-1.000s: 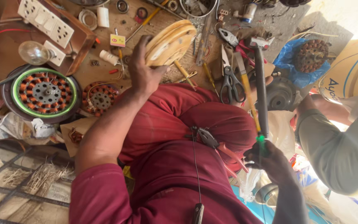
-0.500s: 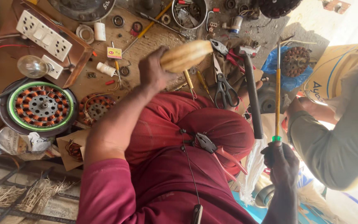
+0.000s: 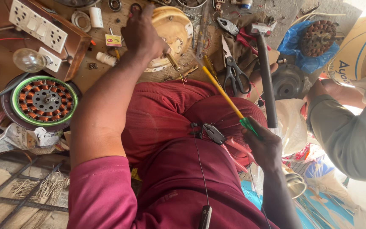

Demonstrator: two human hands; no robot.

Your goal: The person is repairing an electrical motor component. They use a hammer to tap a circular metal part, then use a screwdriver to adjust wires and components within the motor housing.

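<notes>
My left hand (image 3: 142,36) reaches forward over my red-clad knees and presses on a round cream-coloured cover (image 3: 176,29) that lies flat on the cluttered work surface. Its fingers hold the cover's near edge. My right hand (image 3: 265,146) is closed on the green handle of a screwdriver (image 3: 223,93). The yellow shaft slants up and left, and its tip ends just short of the cover's rim, beside my knee.
A green-ringed stator with copper windings (image 3: 43,101) lies at the left, below a socket board (image 3: 37,27) and a bulb (image 3: 28,59). Scissors (image 3: 234,72), pliers (image 3: 234,27) and a black-handled hammer (image 3: 265,76) lie at the right. Another person's grey sleeve (image 3: 348,127) reaches in from the right.
My left hand has brought the cream cover from a raised, tilted hold down flat onto the surface. The screwdriver has swung from upright to slanting toward the cover.
</notes>
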